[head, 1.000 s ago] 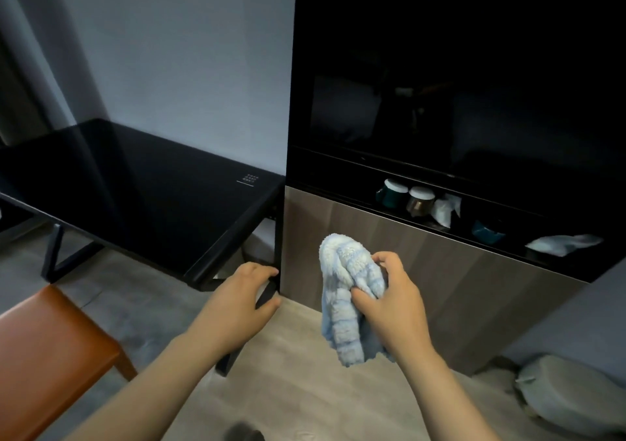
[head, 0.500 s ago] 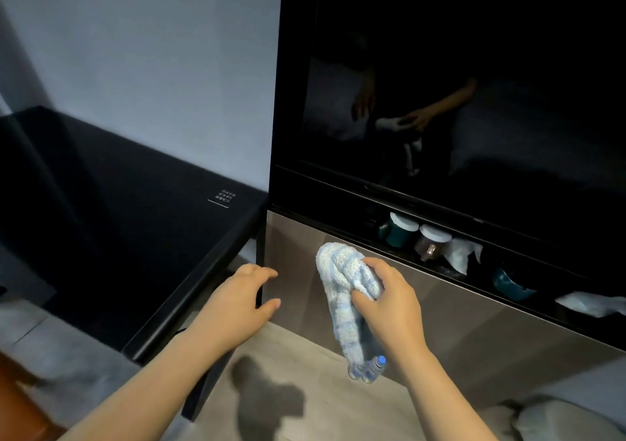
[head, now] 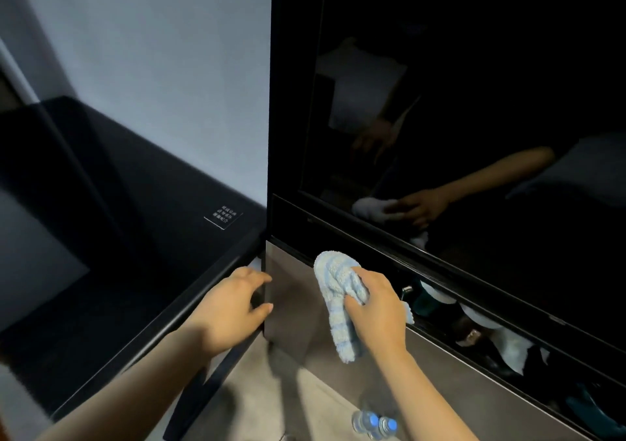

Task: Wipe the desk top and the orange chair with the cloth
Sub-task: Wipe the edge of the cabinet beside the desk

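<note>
A glossy black desk top (head: 111, 237) fills the left of the head view, with a small white label (head: 223, 216) near its back right corner. My right hand (head: 379, 308) grips a bunched light blue cloth (head: 338, 291), held in the air in front of the cabinet to the right of the desk. My left hand (head: 233, 308) hovers at the desk's right front corner with fingers spread and nothing in it. The orange chair is out of sight except for a sliver at the bottom left edge.
A tall black glossy cabinet (head: 474, 102) stands right of the desk, with a grey-brown lower front (head: 298, 305). Its open shelf slot (head: 474, 332) holds cups and white tissue. Two water bottles (head: 374, 422) stand on the floor below. A pale wall (head: 152, 68) backs the desk.
The view has moved closer to the desk and cabinet and turned right, so the orange chair has dropped out of sight. Both hands have stayed near the desk corner; the cloth remains in my right hand.
</note>
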A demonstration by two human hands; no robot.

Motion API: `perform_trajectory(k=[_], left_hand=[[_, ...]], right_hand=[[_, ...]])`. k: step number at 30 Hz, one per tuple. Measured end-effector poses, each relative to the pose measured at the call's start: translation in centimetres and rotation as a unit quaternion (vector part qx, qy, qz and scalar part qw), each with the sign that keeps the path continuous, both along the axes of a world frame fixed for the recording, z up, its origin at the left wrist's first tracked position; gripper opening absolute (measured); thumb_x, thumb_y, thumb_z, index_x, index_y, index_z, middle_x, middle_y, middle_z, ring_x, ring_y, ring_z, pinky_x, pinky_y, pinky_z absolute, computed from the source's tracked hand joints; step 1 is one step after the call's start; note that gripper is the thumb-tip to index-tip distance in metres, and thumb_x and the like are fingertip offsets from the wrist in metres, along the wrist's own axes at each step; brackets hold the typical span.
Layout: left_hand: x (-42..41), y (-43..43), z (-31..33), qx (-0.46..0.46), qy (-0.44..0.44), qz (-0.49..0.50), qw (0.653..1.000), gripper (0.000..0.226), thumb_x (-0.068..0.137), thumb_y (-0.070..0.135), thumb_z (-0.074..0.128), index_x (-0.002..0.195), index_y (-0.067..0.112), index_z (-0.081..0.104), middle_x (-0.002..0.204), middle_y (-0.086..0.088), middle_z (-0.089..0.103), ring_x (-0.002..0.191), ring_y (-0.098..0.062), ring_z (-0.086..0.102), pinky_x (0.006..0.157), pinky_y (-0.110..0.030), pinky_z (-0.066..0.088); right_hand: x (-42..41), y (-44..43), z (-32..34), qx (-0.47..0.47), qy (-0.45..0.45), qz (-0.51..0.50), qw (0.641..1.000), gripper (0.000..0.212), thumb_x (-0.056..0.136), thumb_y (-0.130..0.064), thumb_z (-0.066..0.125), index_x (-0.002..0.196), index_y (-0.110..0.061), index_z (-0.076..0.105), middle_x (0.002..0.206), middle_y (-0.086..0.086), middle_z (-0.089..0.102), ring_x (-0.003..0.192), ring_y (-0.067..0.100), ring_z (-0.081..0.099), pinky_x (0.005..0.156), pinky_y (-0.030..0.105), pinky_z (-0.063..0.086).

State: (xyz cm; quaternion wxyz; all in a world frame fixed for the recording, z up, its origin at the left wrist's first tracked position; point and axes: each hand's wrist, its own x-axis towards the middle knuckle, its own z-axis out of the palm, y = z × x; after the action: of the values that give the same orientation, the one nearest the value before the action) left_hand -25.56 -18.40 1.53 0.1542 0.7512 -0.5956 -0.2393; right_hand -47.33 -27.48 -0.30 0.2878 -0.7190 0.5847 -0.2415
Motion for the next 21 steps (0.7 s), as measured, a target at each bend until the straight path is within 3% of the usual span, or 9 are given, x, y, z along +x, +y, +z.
perform_trajectory(k=[2, 6, 9, 12, 15, 18, 21], left_hand=[[0.2, -1.3, -0.7, 0.019, 0.005, 0.012, 1.0, 0.051, 0.092, 0.035, 0.057, 0.14, 0.024, 0.044, 0.139, 0.006, 0.041, 0.119, -0.009, 0.051, 0.103, -0.026, 0.04], [0.9, -2.7, -2.5, 0.028, -0.002, 0.008, 1.0, 0.049, 0.088, 0.038, 0.059, 0.132, 0.019, 0.053, 0.132, 0.0, 0.052, 0.116, -0.015, 0.054, 0.099, -0.03, 0.045], [1.9, -3.5, -3.1, 0.036, 0.003, 0.02, 0.999, 0.039, 0.092, 0.032, 0.059, 0.129, 0.021, 0.055, 0.127, 0.004, 0.053, 0.108, -0.012, 0.057, 0.092, -0.023, 0.048], [3.4, -4.3, -4.2, 0.043, 0.011, 0.021, 0.999, 0.045, 0.093, 0.034, 0.057, 0.136, 0.025, 0.049, 0.135, 0.008, 0.048, 0.112, -0.007, 0.055, 0.091, -0.015, 0.043], [4.7, -4.6, -5.1, 0.057, 0.013, 0.026, 0.998, 0.047, 0.093, 0.035, 0.056, 0.138, 0.025, 0.047, 0.138, 0.008, 0.045, 0.116, -0.009, 0.053, 0.09, -0.015, 0.039], [5.7, -4.9, -5.8, 0.059, 0.015, 0.021, 0.998, 0.047, 0.093, 0.034, 0.057, 0.138, 0.024, 0.048, 0.137, 0.007, 0.046, 0.115, -0.011, 0.053, 0.09, -0.016, 0.039], [6.2, -5.0, -6.4, 0.066, 0.016, 0.011, 0.998, 0.047, 0.093, 0.035, 0.057, 0.138, 0.025, 0.047, 0.136, 0.007, 0.046, 0.117, -0.011, 0.052, 0.093, -0.019, 0.04]], right_hand=[[0.9, -2.1, -1.2, -0.001, 0.012, 0.004, 1.0, 0.016, 0.085, -0.011, 0.056, 0.099, -0.013, 0.064, 0.097, 0.002, 0.061, 0.085, 0.022, 0.062, 0.077, 0.04, 0.052], [3.4, -5.5, -3.9, -0.027, 0.032, 0.037, 0.998, 0.025, 0.082, -0.015, 0.057, 0.102, -0.027, 0.064, 0.097, -0.008, 0.058, 0.087, 0.016, 0.059, 0.074, 0.034, 0.051], [5.3, -7.2, -5.8, -0.032, 0.04, 0.046, 0.998, 0.036, 0.081, -0.016, 0.057, 0.112, -0.033, 0.062, 0.105, -0.012, 0.058, 0.092, 0.015, 0.058, 0.077, 0.035, 0.051], [7.0, -8.4, -7.3, -0.051, 0.065, 0.025, 0.996, 0.028, 0.085, -0.023, 0.057, 0.109, -0.036, 0.061, 0.106, -0.013, 0.058, 0.093, 0.016, 0.061, 0.077, 0.035, 0.052], [8.1, -9.4, -8.2, -0.072, 0.064, -0.028, 0.995, 0.03, 0.087, -0.025, 0.062, 0.117, -0.033, 0.063, 0.11, -0.003, 0.063, 0.099, 0.022, 0.061, 0.086, 0.039, 0.049], [8.6, -10.2, -9.1, -0.055, 0.147, -0.038, 0.987, 0.04, 0.091, -0.03, 0.059, 0.131, -0.028, 0.056, 0.122, 0.007, 0.062, 0.105, 0.031, 0.059, 0.091, 0.041, 0.04], [8.6, -11.1, -9.5, 0.025, 0.234, -0.046, 0.971, 0.05, 0.095, -0.044, 0.049, 0.141, -0.026, 0.042, 0.129, 0.012, 0.056, 0.112, 0.032, 0.053, 0.097, 0.043, 0.034]])
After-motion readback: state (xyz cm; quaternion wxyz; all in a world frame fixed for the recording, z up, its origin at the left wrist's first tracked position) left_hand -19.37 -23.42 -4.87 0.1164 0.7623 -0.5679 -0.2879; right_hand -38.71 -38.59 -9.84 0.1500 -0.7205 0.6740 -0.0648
